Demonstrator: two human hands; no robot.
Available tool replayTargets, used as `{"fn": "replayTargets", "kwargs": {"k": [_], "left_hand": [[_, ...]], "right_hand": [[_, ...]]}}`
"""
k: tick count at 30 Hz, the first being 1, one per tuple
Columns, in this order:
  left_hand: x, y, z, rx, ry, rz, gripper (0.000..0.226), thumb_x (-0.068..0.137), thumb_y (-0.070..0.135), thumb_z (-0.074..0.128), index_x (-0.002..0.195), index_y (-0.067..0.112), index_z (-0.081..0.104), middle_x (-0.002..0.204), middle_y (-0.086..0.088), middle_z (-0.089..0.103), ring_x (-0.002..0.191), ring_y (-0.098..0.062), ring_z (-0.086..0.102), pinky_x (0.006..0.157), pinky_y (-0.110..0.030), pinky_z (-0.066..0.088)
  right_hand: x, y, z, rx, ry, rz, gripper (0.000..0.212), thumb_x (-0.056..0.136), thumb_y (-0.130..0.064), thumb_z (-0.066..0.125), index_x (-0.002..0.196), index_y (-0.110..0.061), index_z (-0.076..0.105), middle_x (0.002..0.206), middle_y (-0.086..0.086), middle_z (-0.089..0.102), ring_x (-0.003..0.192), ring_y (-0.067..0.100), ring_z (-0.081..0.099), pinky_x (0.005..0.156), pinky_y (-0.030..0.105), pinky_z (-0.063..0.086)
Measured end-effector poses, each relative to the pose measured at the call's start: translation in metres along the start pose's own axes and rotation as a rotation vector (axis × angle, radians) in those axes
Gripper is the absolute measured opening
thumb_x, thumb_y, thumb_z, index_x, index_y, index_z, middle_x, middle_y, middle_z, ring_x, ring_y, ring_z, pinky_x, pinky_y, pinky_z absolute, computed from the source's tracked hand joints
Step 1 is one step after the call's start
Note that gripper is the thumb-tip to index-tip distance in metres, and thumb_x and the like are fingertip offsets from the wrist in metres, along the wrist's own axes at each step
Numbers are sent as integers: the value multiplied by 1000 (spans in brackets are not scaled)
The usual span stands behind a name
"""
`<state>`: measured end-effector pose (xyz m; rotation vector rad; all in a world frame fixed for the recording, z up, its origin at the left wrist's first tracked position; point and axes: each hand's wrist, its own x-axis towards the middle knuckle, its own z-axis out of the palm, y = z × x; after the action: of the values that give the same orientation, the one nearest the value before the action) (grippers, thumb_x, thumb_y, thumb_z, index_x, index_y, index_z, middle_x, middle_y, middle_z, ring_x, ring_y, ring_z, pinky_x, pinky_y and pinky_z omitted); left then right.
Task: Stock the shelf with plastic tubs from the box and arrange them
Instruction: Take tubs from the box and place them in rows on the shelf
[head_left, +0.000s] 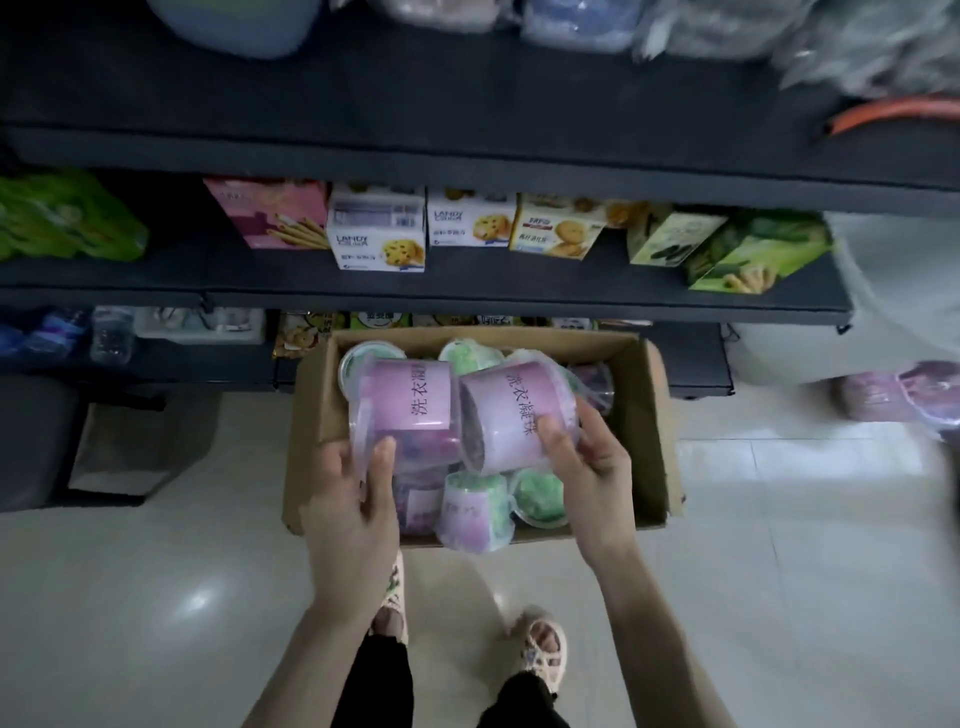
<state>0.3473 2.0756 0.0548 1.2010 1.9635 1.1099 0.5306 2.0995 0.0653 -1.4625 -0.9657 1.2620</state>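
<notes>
Slippage is the risk, since the left hand (353, 499) grips one pink tub (410, 400) and the right hand (587, 467) a second tub (511, 415) only by their near ends, both tilted just above the box (649, 415), so either may drop into it before the shelf (467, 283).

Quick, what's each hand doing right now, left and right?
Left hand: grips a purple-labelled tub above the cardboard box.
Right hand: grips a second purple-labelled tub beside the first.
</notes>
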Motion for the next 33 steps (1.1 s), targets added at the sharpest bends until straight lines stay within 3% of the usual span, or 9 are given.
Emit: {"fn": "replayTargets", "kwargs": {"k": [5, 8, 10, 14, 19, 23, 27, 30, 33], "left_hand": [[-49, 86, 18, -124, -59, 118, 33, 93, 48, 42, 109, 20, 46, 94, 9, 59, 88, -14, 59, 70, -15, 42], [-90, 140, 52, -201, -148, 196, 49, 89, 56, 45, 121, 19, 48, 109, 5, 59, 103, -13, 56, 90, -29, 46], [-114, 177, 78, -254, -181, 266, 49, 85, 56, 41, 118, 20, 48, 108, 2, 56, 103, -19, 55, 90, -37, 45], [-143, 265, 119, -380, -220, 284, 29, 87, 53, 48, 113, 39, 45, 107, 15, 52, 100, 8, 50, 82, -10, 39], [-120, 363, 162, -349, -39, 481, 41, 82, 63, 42, 100, 27, 51, 97, 0, 52, 86, -2, 50, 74, -19, 38], [-86, 441, 189, -368, -15, 649, 17, 87, 56, 49, 84, 39, 48, 82, 8, 45, 73, 1, 47, 67, -10, 36], [-39, 505, 209, -391, 43, 804, 38, 87, 34, 56, 119, 14, 57, 99, 4, 48, 89, 11, 49, 77, -2, 36], [0, 542, 226, -323, 95, 947, 42, 85, 19, 63, 126, 9, 56, 102, -1, 51, 92, 14, 48, 81, -1, 34], [43, 570, 242, -194, 62, 1027, 46, 83, 11, 68, 127, 14, 56, 111, -2, 58, 99, 8, 51, 88, -7, 37]], "right_hand": [[-25, -51, -90, -70, 71, -72, 36, 84, -50, 58, 98, -17, 64, 85, 10, 63, 77, 25, 57, 78, 42, 50], [-37, -84, -158, -135, 89, -161, 31, 85, -48, 58, 100, -22, 65, 95, -1, 67, 90, 18, 62, 84, 46, 51], [-43, -113, -201, -115, 109, -242, 17, 88, -35, 58, 94, -21, 65, 83, -11, 66, 77, 7, 58, 73, 30, 47], [-45, -176, -271, -109, 144, -407, 32, 85, -42, 57, 90, -11, 62, 81, 1, 64, 75, 16, 55, 72, 33, 44], [-16, -250, -326, -43, 149, -560, 17, 88, -28, 58, 102, -18, 63, 88, -5, 66, 80, 8, 58, 73, 24, 47], [31, -307, -367, -35, 149, -704, 6, 92, -24, 56, 93, -19, 60, 81, -13, 60, 77, 4, 53, 71, 18, 42], [85, -362, -403, -85, 172, -802, 21, 90, -28, 58, 107, -17, 63, 87, -13, 66, 81, 3, 59, 75, 17, 45], [130, -398, -421, -162, 174, -824, 32, 89, -29, 61, 121, -24, 61, 102, -10, 70, 93, 3, 64, 85, 23, 49], [174, -424, -430, -272, 131, -868, 33, 92, -15, 59, 113, -40, 61, 105, -15, 68, 93, -7, 61, 81, 8, 44]]}}
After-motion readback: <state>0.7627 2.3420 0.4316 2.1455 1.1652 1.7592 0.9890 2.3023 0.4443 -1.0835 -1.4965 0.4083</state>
